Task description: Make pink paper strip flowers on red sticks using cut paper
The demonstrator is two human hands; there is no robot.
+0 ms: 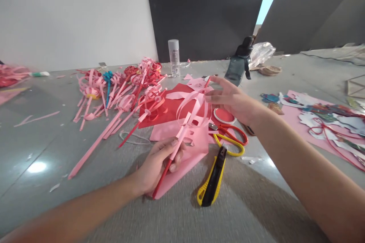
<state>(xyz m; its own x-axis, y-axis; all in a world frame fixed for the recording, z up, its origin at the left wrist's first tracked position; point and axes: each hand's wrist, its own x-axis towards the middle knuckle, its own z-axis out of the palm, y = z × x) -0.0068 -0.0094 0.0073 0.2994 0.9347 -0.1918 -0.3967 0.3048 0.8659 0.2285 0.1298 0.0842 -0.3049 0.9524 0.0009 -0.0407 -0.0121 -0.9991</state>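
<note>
A pink paper flower [180, 138] with thin looped strips and a red stick stem slants up away from me. My left hand [158, 161] is closed around its lower stem, where pink paper wraps the red stick. At the far end, the fingers of my right hand [235, 100] pinch the tip of the red stick; the thumb is mostly hidden. Beneath the flower lie a red paper sheet [148, 117] and a pink paper sheet [196, 161] with cut-out holes. Scissors [232, 144] with red and yellow handles and a yellow-black box cutter [212, 178] rest just right of the sheets.
Finished paper flowers [122, 87] are heaped at the left. A clear bottle [174, 59] stands at the back beside the wall, and a dark water bottle [238, 62] leans farther right. Painted paper cut-outs [322, 121] lie at the right. Paper scraps dot the floor.
</note>
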